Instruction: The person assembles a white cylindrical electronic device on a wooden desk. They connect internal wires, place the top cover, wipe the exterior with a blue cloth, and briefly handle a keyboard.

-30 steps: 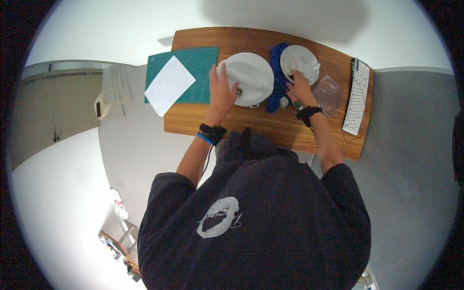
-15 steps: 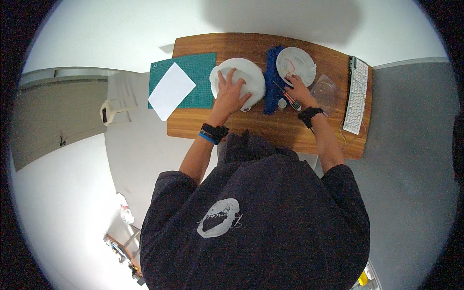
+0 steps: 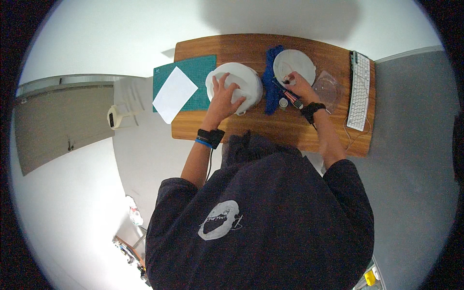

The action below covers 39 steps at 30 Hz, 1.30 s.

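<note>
A white round tub-like housing [image 3: 256,89] leans on the table, its side wall showing. My left hand [image 3: 223,99] grips it from above, fingers and thumb spread across its hollow. To the right lies a shallow white round dish [image 3: 300,62], partly over a blue cloth [image 3: 271,94]. My right hand [image 3: 300,87] is at the near edge of this dish. Its fingertips pinch together on something small and dark that I cannot make out. Below that hand rests a tool with a red-and-black handle [image 3: 293,99], beside a small white round cap [image 3: 283,102].
A green cutting mat [image 3: 203,72] with a white sheet of paper [image 3: 175,95] lies at the table's left. Clear plastic packaging [image 3: 326,92] sits right of my right hand. A white keyboard [image 3: 359,92] runs along the right edge of the wooden table [image 3: 270,131].
The white housing has tipped under my left hand, so more of its side wall shows. My right fingers have closed at the dish's edge. The red wire on the dish shows less clearly.
</note>
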Each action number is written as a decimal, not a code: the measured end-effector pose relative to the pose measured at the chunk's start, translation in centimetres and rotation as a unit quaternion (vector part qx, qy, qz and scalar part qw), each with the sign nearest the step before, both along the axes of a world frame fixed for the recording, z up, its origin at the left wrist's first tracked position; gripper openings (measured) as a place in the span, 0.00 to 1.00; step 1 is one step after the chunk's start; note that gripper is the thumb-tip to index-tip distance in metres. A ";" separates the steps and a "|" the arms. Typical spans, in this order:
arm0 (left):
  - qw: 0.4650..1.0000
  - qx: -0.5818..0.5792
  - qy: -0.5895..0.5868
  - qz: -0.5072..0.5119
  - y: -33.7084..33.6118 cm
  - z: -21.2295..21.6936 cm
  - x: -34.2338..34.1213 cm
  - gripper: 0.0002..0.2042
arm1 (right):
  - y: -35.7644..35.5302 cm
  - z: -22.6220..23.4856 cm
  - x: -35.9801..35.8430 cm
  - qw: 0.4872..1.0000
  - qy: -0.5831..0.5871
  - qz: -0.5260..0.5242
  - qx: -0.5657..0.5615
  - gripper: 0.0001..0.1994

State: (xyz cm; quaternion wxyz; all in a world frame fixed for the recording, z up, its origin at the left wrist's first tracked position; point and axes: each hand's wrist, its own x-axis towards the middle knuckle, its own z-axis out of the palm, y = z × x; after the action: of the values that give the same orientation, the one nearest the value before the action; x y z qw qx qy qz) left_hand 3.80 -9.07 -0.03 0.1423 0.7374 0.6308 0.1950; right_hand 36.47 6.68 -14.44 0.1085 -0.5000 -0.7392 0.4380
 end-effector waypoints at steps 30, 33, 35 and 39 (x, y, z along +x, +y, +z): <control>0.973 -0.136 0.186 0.019 2.9 -0.2 1.0 0.38 | 1.2 -6.8 4.3 0.941 -0.045 -0.326 0.072 0.24; 0.979 -0.121 0.161 0.018 2.5 -0.2 0.6 0.36 | -0.3 -4.3 3.3 0.948 -0.040 -0.264 0.176 0.22; 0.980 -0.151 0.130 0.025 2.3 1.7 0.8 0.36 | -1.2 -3.4 2.7 0.933 0.010 -0.196 0.301 0.21; 0.975 -0.213 0.039 0.042 2.2 2.2 -2.1 0.37 | -2.3 -0.1 -1.0 0.983 0.148 -0.093 0.062 0.24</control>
State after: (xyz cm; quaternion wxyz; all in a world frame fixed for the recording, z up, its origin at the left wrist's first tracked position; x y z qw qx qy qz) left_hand 1.67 -6.88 2.14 0.2633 0.6697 0.6936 0.0332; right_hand 35.45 4.33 -14.56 0.2877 -0.4880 -0.6909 0.4490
